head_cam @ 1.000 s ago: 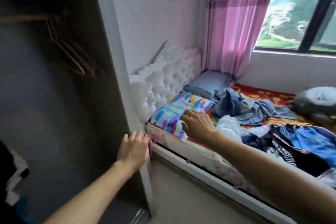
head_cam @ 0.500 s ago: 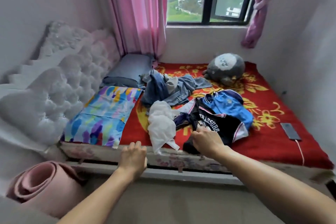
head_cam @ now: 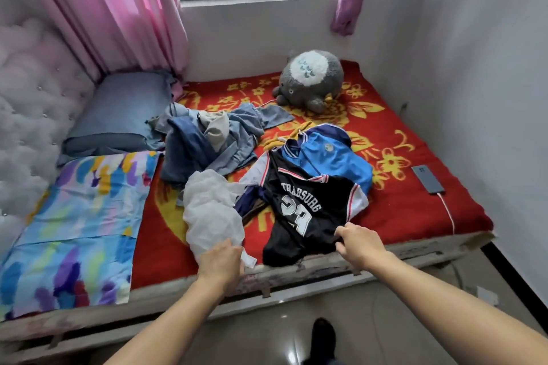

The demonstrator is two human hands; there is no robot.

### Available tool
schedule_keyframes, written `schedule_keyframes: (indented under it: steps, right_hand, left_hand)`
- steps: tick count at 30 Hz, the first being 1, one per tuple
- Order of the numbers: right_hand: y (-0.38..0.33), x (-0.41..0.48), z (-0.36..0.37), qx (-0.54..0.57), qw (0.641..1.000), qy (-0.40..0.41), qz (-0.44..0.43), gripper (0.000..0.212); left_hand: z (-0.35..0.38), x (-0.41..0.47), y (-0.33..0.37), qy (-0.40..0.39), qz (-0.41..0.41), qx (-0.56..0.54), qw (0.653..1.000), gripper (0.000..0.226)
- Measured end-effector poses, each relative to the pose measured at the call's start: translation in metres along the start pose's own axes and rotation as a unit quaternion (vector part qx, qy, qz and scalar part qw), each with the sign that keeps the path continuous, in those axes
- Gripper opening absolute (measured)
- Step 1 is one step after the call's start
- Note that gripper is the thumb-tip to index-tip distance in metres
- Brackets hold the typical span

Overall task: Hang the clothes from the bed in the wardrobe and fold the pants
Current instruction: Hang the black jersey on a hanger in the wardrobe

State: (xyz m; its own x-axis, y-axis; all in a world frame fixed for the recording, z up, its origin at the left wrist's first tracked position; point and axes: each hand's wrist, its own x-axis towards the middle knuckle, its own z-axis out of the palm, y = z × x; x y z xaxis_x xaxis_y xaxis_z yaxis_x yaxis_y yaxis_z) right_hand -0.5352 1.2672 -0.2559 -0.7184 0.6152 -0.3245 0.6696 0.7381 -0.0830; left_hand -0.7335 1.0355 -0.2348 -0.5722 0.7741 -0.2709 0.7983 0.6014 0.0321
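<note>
Jersey (head_cam: 299, 216) hem lies pinched in right grip (head_cam: 360, 243).

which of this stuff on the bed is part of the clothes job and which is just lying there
For the job: black jersey, pinched by the right hand; blue shirt; white garment; grey-blue clothes heap.
Just lying about: plush toy; phone; grey pillow; colourful pillow.

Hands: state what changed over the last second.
The left hand left the wardrobe edge and came onto the white garment. The right hand moved off the colourful pillow and pinched the black jersey hem. The blue clothes, plush toy and phone stayed put.
</note>
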Motion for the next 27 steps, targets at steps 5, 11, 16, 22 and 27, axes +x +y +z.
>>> schedule_keyframes:
  steps: [5, 11, 16, 22, 27]
  right_hand:
    - [0.036, 0.090, -0.005, 0.013, 0.999, -0.031, 0.008, 0.034]
    - [0.081, 0.219, -0.020, 0.026, 0.998, -0.061, 0.013, 0.034]
    - [0.112, 0.311, -0.014, 0.026, 0.993, -0.094, 0.060, 0.032]
    - [0.130, 0.405, 0.033, 0.017, 0.991, -0.109, 0.079, 0.056]
    - [0.134, 0.443, 0.084, 0.035, 0.973, -0.190, 0.128, 0.092]
  left_hand:
    - [-0.001, 0.085, 0.014, -0.022, 0.002, -0.007, 1.000, 0.021]
    - [-0.008, 0.207, 0.037, -0.040, -0.014, -0.020, 0.999, 0.021]
    - [0.000, 0.288, 0.055, -0.052, -0.024, -0.039, 0.998, 0.022]
    - [0.039, 0.362, 0.049, -0.087, -0.030, -0.080, 0.993, 0.019]
    - [0.076, 0.396, 0.037, -0.114, -0.037, -0.098, 0.988, 0.019]
